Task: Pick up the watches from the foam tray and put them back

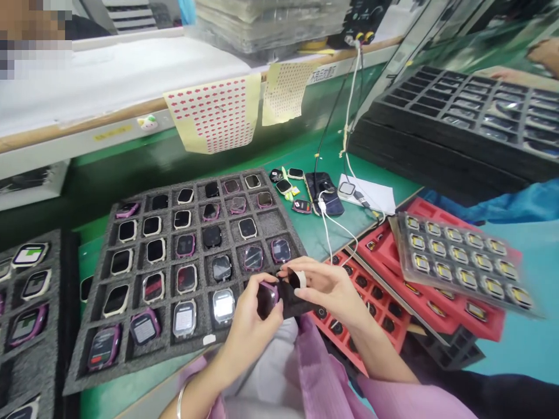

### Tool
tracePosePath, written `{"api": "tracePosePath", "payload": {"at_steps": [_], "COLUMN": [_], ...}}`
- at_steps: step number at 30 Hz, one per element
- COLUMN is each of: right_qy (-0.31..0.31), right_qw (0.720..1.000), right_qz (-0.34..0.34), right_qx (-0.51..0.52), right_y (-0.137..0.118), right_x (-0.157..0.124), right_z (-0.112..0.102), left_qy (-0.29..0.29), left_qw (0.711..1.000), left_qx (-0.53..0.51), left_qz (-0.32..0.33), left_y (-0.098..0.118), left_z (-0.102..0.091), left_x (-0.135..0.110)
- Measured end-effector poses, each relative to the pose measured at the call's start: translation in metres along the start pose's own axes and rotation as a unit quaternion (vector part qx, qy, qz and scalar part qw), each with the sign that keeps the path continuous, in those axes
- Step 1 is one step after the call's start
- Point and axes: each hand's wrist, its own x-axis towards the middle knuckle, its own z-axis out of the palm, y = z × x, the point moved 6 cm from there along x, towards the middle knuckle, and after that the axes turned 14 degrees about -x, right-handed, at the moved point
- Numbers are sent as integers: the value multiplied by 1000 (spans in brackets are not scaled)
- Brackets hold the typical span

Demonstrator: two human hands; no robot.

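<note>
Over the near right corner of the grey foam tray [168,311], my left hand [255,311] is closed around a smartwatch with a purple case [268,298]. Close beside it, my right hand [329,288] pinches a smartwatch with a pale case [301,280] and dark face between thumb and fingers. Something black lies behind and below the two watches; I cannot make out what it is. Rows of watch bodies with purple, cream and black cases fill most of the tray's compartments, among them a lit white screen [224,305].
A second foam tray [56,273] stands at the left. Right of my hands are red trays [393,334] and a clear blister tray [458,262]. A phone [324,195], loose watches and white cables [345,230] lie behind. Stacked black trays [419,145] and a co-worker's hand [544,56] are far right.
</note>
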Motion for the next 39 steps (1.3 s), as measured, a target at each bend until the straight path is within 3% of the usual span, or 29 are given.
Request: {"api": "tracePosePath", "payload": {"at_steps": [6,16,23,39], "right_qy": [1,4,-21,-22], "right_qw": [999,998,1000,999], "right_qz": [49,53,-2,-17], "right_qx": [23,40,18,-20], "right_y": [8,7,0,-1], "right_x": [-5,-7,-5,-3], "right_z": [-1,2,6,6], "left_qy": [17,7,0,-10], "left_qw": [999,999,1000,999], "left_qx": [-29,-32,-24,-33], "left_qz": [-11,-5,9,8], "left_y": [-7,-2,1,5], "left_z": [-3,-1,-1,-1], "left_x": [-2,-2,-2,-2]}}
